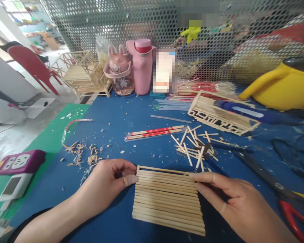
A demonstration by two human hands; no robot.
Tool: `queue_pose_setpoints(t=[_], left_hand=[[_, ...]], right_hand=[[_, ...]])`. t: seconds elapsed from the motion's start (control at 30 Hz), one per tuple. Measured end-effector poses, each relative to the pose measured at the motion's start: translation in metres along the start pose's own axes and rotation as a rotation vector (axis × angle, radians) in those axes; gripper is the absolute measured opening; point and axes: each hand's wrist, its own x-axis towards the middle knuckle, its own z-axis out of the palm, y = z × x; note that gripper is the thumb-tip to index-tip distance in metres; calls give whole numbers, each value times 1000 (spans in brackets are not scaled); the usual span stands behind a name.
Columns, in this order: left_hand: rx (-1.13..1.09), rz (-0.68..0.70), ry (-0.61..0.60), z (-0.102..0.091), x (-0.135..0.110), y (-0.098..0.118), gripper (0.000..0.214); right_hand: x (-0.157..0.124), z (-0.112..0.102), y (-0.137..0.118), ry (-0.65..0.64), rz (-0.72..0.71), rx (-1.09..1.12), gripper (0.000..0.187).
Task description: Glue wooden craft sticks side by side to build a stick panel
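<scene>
A flat panel of wooden sticks glued side by side lies on the blue table in front of me. My left hand pinches the panel's upper left corner with thumb and curled fingers. Over on the other side, my right hand presses its fingers and thumb against the panel's upper right edge. Loose wooden sticks lie scattered just beyond the panel. A wrapped pack of chopsticks lies to their left.
A stick-built frame and a blue glue gun sit at the right, red-handled scissors nearer. Pink bottles, a wooden model and mesh screen stand behind. A yellow container is far right, a purple power strip left.
</scene>
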Motion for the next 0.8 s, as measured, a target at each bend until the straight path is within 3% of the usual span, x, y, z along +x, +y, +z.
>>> queue_pose_setpoints(t=[0.3,0.37,0.47,0.53,0.6,0.7,0.8], left_hand=[[217,93,65,1,-2,-4,18],[331,204,130,1,-6,-3,19],[550,491,217,7,-13,8,29],[705,698,176,18,-18,18,37],[869,824,59,34,-19,27,48],[1019,805,-67,59,-15,31,73],[1069,767,-90,75,-10,25,76]], right_hand=[[4,1,-1,16,13,6,16],[4,0,-2,17,25,14,16],[3,-1,-4,1,43,35,17],[3,-1,-5,-20,50,47,17],[2,-2,-6,-22,49,52,18],[1,-2,-8,-1,39,66,20],[-1,-2,-8,-12,48,118,22]])
